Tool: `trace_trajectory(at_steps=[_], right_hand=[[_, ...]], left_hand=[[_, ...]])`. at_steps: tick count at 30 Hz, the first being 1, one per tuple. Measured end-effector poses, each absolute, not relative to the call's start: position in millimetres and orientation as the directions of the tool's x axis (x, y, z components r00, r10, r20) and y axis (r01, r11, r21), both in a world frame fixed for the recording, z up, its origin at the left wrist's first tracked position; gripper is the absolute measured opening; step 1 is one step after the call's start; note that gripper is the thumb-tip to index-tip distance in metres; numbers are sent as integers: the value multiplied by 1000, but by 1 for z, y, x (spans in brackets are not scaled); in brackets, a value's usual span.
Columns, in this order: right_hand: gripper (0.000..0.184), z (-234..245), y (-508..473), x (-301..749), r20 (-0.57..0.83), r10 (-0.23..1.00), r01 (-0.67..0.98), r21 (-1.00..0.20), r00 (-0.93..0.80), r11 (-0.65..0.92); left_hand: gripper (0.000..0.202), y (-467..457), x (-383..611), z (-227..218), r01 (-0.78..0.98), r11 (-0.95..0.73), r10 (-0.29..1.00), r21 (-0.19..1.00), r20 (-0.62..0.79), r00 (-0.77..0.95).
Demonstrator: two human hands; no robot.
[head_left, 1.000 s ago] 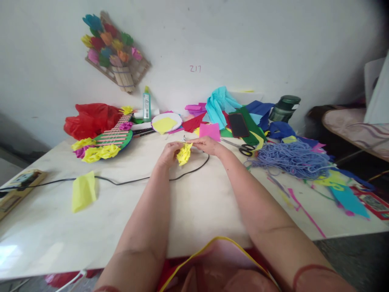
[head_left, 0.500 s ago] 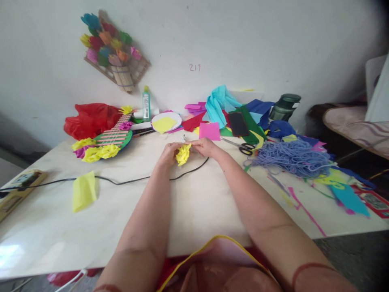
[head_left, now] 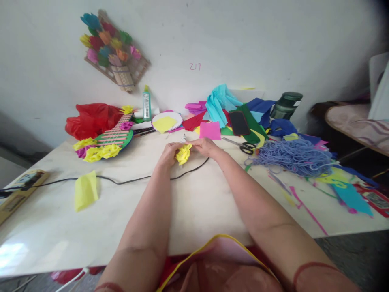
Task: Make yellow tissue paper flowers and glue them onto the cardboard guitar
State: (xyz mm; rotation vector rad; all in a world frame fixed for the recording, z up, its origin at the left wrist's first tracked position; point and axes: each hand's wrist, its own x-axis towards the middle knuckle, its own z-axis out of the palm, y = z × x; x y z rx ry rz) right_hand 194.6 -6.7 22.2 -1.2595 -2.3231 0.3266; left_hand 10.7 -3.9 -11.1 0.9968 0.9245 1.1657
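A crumpled yellow paper flower (head_left: 183,154) is between my two hands, above the middle of the table. My left hand (head_left: 169,155) is closed on its left side. My right hand (head_left: 207,147) reaches in from the right, its fingers pinched at the flower's upper edge. Just behind my hands a small whitish object (head_left: 183,138) pokes up, too small to name. A black cord (head_left: 194,169) runs across the table close under the flower. To the left lies a flat sheet of yellow crepe paper (head_left: 86,190).
Scissors (head_left: 247,148), a phone (head_left: 238,123) and a pink paper square (head_left: 210,130) lie right of my hands. Farther right is a heap of blue yarn (head_left: 293,157). A flower-trimmed green craft piece (head_left: 112,140), a glue bottle (head_left: 146,106) and a power strip (head_left: 24,190) are leftward.
The view has shifted very slightly. The yellow flower has turned a little between my fingers; both hands keep nearly the same place.
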Motion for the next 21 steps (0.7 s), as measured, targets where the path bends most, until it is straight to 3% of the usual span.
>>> trace_trajectory(at_steps=[8, 21], right_hand=[[41, 25, -5, 193, 292, 824, 755, -336, -485, 563], [36, 22, 1, 191, 324, 846, 682, -502, -422, 533]], left_hand=[[21, -7, 12, -9, -302, 79, 988, 950, -33, 153], [22, -11, 16, -3, -264, 19, 970, 964, 46, 238]])
